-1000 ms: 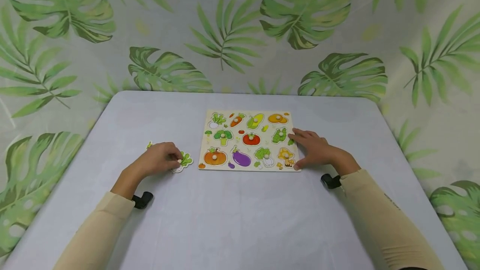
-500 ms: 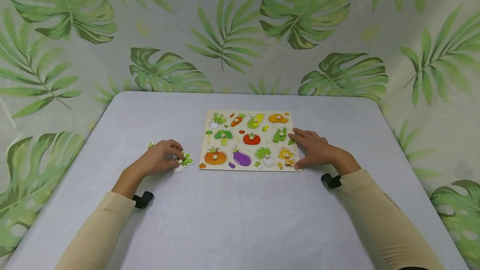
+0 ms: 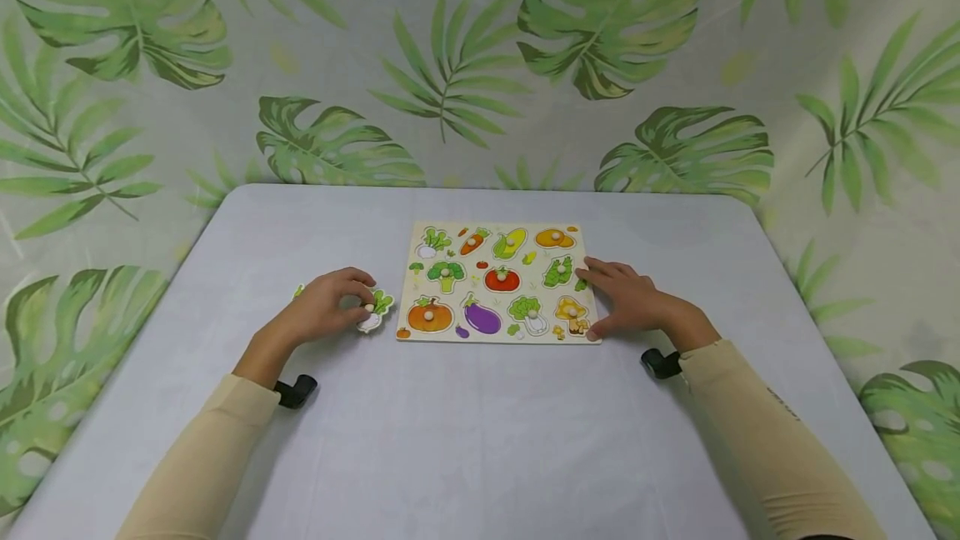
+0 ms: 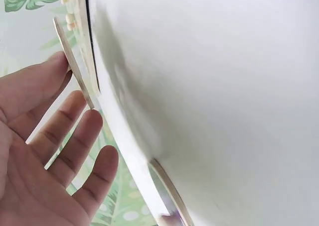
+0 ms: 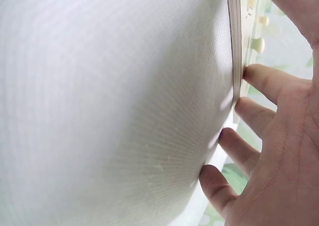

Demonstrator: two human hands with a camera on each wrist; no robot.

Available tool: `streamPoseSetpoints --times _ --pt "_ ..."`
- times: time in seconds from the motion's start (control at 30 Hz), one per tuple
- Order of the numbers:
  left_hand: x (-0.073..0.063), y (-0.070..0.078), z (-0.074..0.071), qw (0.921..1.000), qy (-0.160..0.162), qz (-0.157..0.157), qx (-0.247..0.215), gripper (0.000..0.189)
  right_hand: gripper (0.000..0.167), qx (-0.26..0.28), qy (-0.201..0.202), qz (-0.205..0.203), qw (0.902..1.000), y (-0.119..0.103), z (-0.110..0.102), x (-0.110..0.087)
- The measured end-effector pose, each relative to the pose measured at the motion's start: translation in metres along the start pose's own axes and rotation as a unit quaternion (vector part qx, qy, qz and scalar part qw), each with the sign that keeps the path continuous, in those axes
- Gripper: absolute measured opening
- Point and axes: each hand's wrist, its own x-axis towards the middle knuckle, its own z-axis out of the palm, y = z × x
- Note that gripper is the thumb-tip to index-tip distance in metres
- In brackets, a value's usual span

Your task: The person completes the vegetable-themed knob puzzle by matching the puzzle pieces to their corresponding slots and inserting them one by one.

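Note:
My left hand (image 3: 330, 305) pinches a turnip puzzle piece (image 3: 382, 304), white with green leaves, by its small knob. In the left wrist view the piece (image 4: 72, 61) stands edge-on between thumb and fingers, raised off the table, with the other fingers loosely spread. Just right of it lies the wooden vegetable puzzle board (image 3: 480, 332). Knobs show on most of its pictures, but not on its turnip or its eggplant. My right hand (image 3: 630, 300) rests spread at the board's right edge; thumb and fingertips touch the border (image 5: 237, 47).
A second flat wooden piece (image 4: 172, 191) lies on the table by the left hand, showing a bit of purple; from the head view only its green tip (image 3: 298, 291) peeks out behind that hand. A leaf-patterned cloth (image 3: 480, 65) hangs behind the white table (image 3: 480, 440).
My left hand has lifted the turnip piece and shifted it slightly right, toward the board. The right hand and the board have stayed in place.

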Motion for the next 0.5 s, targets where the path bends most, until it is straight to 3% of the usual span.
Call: streamPoseSetpoints --times 0.5 --pt "0.044 0.013 -0.005 0.9996 0.004 -0.015 -0.023 0.013 0.105 -0.001 0.0 -0.001 1.0 0.003 0.002 0.001"
